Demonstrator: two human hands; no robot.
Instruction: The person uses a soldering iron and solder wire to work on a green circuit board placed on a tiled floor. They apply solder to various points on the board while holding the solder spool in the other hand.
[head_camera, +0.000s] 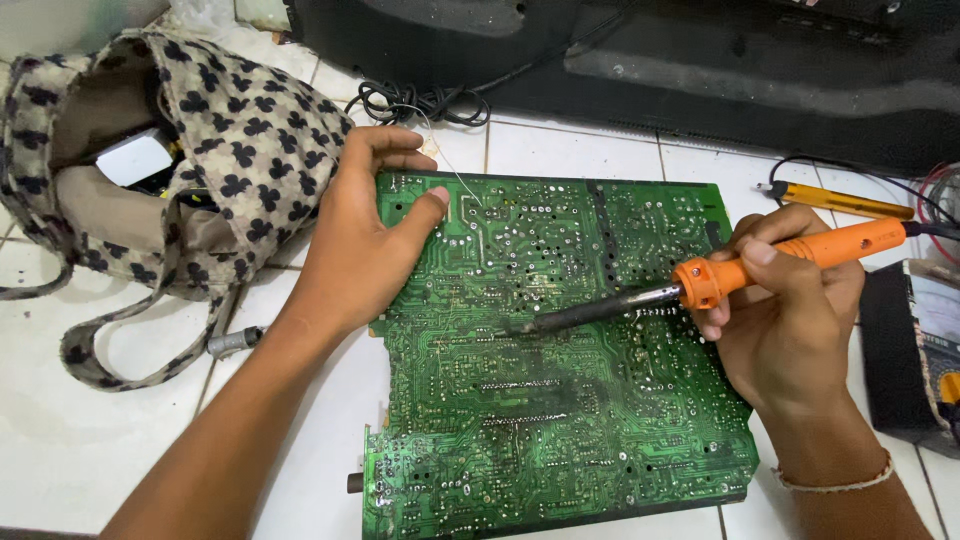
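I see a pale dial face (940, 310) on the dark box-shaped meter at the far right edge, with a yellow part just below it. A white boxy packet (135, 158) sits inside the open patterned bag (250, 130), top left.

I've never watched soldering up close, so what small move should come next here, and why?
Probably bring the solder wire down to the soldering iron, whose tip rests mid circuit board, while the wire's end sits near the top edge. The left hand steadies the board; the right hand grips the iron.
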